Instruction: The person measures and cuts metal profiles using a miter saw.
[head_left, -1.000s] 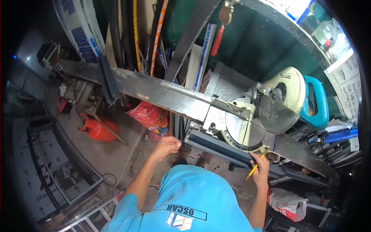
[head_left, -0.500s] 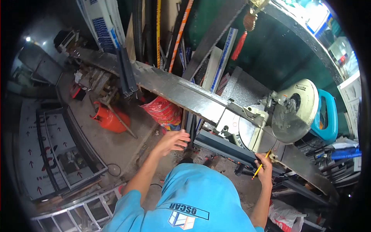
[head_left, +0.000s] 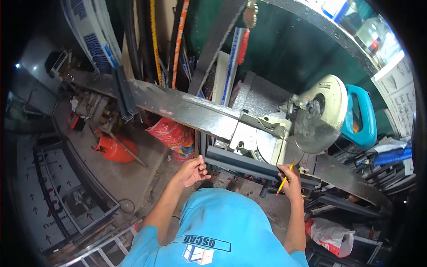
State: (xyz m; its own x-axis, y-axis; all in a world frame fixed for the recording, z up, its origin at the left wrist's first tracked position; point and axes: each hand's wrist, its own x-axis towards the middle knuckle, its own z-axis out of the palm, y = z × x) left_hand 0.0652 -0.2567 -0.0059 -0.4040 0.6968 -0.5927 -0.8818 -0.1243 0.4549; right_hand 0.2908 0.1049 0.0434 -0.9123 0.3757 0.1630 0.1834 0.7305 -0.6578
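Note:
A long dark grey metal profile [head_left: 244, 164] lies along the front side of the mitre saw [head_left: 327, 100], below its pale base. My right hand [head_left: 291, 181] is at the profile's right part, closed around a yellow pencil [head_left: 284, 180] that slants up between the fingers. The fingertips seem to touch the profile's edge. Just off the profile's left end, my left hand [head_left: 192, 172] is in the air, fingers loosely bent and apart, with nothing in it. The saw head is raised, its blade behind a clear guard and its teal handle to the right.
A metal-topped bench [head_left: 178, 104] runs across the view. Long profiles lean on the wall behind it. On the floor at left are an orange gas cylinder [head_left: 114, 147], a red patterned sack [head_left: 171, 135], a framed panel [head_left: 66, 187] and a ladder [head_left: 100, 251]. A plastic bag [head_left: 331, 236] lies lower right.
The view has turned, so the bench and saw sit further left in it. My left hand's fingers have gone from stretched out to more bent. My right hand keeps the pencil beside the profile.

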